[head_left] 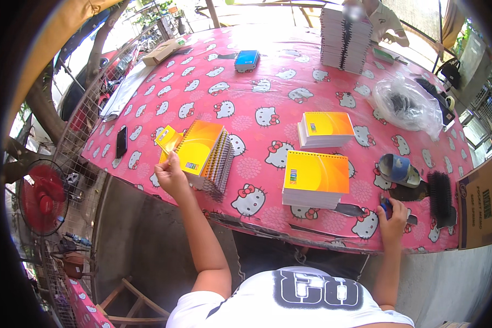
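Bag: clear plastic bag (409, 104) lying near tabletop's far right corner, holding dark coils.
Left hand (171, 176): fingers pinching yellow card (168, 139).
Right hand (392, 214): fingers gripping blue tool (386, 205).

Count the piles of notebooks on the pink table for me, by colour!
Yellow-orange piles: 3, the spiral-bound pile, the far pile and the near pile
White tall pile: 1
Blue small pile: 1
Total: 5
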The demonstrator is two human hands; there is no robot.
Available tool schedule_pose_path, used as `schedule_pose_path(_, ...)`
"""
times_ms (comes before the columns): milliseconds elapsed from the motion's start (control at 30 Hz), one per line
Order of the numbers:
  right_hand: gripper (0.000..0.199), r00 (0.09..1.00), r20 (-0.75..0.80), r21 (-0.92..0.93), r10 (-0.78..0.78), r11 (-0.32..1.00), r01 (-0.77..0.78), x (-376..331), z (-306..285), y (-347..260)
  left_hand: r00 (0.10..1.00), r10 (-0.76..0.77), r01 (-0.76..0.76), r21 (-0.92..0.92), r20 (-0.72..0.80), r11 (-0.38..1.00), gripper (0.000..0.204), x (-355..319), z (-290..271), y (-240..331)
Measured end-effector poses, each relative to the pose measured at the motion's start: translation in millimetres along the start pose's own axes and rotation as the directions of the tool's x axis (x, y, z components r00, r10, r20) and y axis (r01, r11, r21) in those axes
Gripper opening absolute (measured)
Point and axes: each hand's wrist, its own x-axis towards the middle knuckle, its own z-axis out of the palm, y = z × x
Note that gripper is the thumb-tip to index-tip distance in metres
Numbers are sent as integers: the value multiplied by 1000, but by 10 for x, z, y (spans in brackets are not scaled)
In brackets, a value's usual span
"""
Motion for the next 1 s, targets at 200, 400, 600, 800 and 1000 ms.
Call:
schedule_pose_path(200,47,993,30,-111,-116,987,118,105,-177,-321,984,159,-161,-18,-74,987,14,-77,31,-266)
schedule_pose_path(400,49,968,247,550,-39,828,-107,598,-133,-1049,980,199,-199,-5,1,980,7,-30,11,-379)
schedule_pose_path(600,57,929,362,557,-73,816,-153,730,148,-1387,966,240,-250,95,100,964,28,-45,-87,33)
schedule_pose_path(800,46,932,362,518,-26,837,-178,777,-14,-1420,963,172,-114,-269,207,956,35,-700,237,931)
schedule_pose_path(1000,68,983,153,347,-102,937,43,787,-47,-1397,711,-3,155,-152,703,976,45,-1124,650,909)
